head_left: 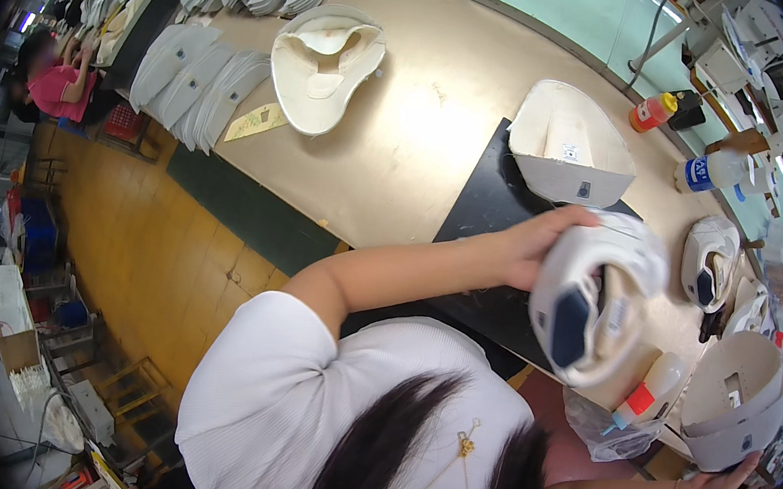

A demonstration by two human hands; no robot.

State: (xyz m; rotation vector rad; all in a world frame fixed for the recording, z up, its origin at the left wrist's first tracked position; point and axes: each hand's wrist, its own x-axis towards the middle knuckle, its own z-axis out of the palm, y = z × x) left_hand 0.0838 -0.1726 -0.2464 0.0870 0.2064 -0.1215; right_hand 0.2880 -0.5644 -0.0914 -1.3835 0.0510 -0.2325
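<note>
My left hand [548,246] is closed around the edge of a white shaped fabric piece [641,246]. This piece has a dark navy patch and a rounded opening, and motion blurs it. At the far right, my right hand [720,486] lies against the lower edge of a cream curved piece [732,415] with a grey panel. One finger shows stretched out along that edge; the other fingers are partly hidden. A similar cream piece with a grey panel [575,145] stands on a black mat [474,206]. A squeeze bottle with a red band [656,383] lies between my hands.
Grey fabric pieces [198,84] lie in stacks on the table's left. Beyond my left arm sits a cream hollow piece [324,75]. A yellow-capped bottle [652,112], a clear bottle [711,172] and a navy-patched piece [708,262] stand farther right. Another person [61,85] works at far left.
</note>
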